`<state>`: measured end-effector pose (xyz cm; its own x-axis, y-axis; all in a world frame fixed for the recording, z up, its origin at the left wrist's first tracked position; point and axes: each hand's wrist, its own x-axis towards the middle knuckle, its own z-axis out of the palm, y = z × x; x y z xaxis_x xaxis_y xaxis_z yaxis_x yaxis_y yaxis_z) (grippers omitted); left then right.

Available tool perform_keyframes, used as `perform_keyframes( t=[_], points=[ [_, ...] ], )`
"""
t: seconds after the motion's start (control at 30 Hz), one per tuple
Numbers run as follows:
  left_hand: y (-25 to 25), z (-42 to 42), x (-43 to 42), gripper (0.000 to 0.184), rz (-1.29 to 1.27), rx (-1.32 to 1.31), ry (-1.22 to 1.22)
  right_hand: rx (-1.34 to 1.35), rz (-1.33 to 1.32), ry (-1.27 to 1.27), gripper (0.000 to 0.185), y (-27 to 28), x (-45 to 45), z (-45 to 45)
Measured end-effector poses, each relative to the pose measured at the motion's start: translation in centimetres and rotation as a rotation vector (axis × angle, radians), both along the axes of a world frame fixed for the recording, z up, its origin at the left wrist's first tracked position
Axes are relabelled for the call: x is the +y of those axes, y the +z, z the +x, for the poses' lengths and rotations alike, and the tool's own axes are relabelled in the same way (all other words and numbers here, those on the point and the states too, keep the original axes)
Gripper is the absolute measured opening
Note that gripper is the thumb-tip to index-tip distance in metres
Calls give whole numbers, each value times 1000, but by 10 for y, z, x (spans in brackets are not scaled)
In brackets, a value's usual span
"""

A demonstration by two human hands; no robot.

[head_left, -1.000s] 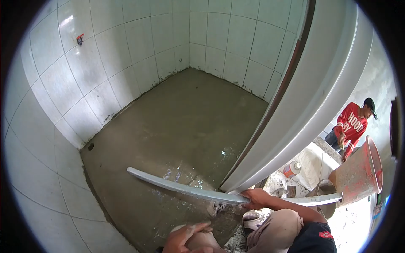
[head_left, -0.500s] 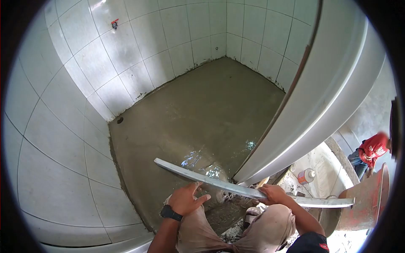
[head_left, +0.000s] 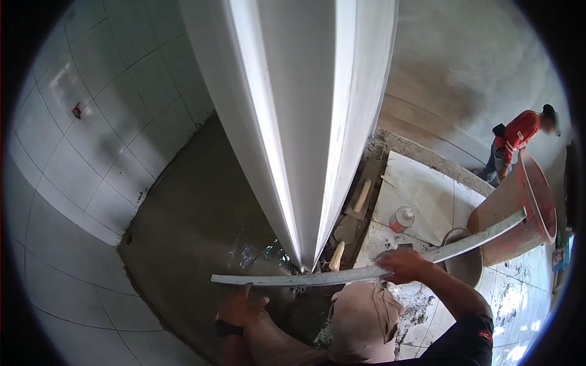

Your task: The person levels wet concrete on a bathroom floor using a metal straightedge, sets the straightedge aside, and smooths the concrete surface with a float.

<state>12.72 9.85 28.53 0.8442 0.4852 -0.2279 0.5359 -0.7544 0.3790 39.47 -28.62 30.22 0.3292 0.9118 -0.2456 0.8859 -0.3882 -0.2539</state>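
A long pale metal straightedge (head_left: 323,279) spans the doorway, its left end above the wet grey mortar floor (head_left: 189,213). My right hand (head_left: 403,265) is closed around it right of its middle. My left hand (head_left: 240,308), a dark watch at the wrist, is beneath its left part; the fingertips reach its near edge and the thumb stands apart. Whether those fingers press on the bar is hard to see in the shadow. Beyond the bar, two trowels, one with a pale handle (head_left: 337,256) and another with a wooden handle (head_left: 362,195), lie beside the door frame.
A white door frame (head_left: 293,122) rises directly ahead. Right of it are a bottle (head_left: 401,219), a dark round bucket (head_left: 467,259) and a large reddish tub (head_left: 503,226) on tiles. A person in red (head_left: 519,137) stands beyond. Tiled walls (head_left: 67,256) enclose the mortar at left.
My view has turned right, bringing the frame to the middle and showing the trowels. My right hand keeps hold of the straightedge. The person in red has straightened up somewhat.
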Motion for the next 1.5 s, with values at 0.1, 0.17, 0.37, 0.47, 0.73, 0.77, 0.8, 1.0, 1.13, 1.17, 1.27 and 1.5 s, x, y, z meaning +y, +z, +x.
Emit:
perform_keyframes(
  t=[0.1,0.17,0.37,0.47,0.73,0.77,0.8,1.0,1.13,1.17,1.27,1.5],
  points=[
    [11,8,-6,77,-16,15,-33,-109,40,-138,46,38,-12,4],
    [3,7,-3,77,-33,-6,-46,-157,14,-118,45,59,-22,13],
    [17,9,-7,73,-53,36,-39,-365,-27,-173,44,136,-51,26],
    [22,11,-10,72,-72,135,-4,-435,51,-232,43,173,-70,33],
    [7,12,-10,73,-40,63,-19,-638,118,-348,41,254,-133,61],
    [1,12,-9,74,-13,11,-34,-644,95,-381,41,262,-139,61],
    [-2,13,-10,75,16,-44,-50,-653,74,-416,41,270,-146,62],
    [15,25,-16,68,-39,35,-35,-695,135,-486,44,314,-191,75],
    [17,30,-18,68,-48,33,-32,-779,34,-599,44,320,-224,87],
    [15,30,-18,68,-60,24,-36,-812,23,-612,45,314,-237,93],
    [-2,28,-13,71,-28,-19,-56,-725,58,-755,44,286,-257,109],
    [-3,26,-16,77,126,-14,-66,-660,-57,-839,57,206,-286,149]
  ],
)
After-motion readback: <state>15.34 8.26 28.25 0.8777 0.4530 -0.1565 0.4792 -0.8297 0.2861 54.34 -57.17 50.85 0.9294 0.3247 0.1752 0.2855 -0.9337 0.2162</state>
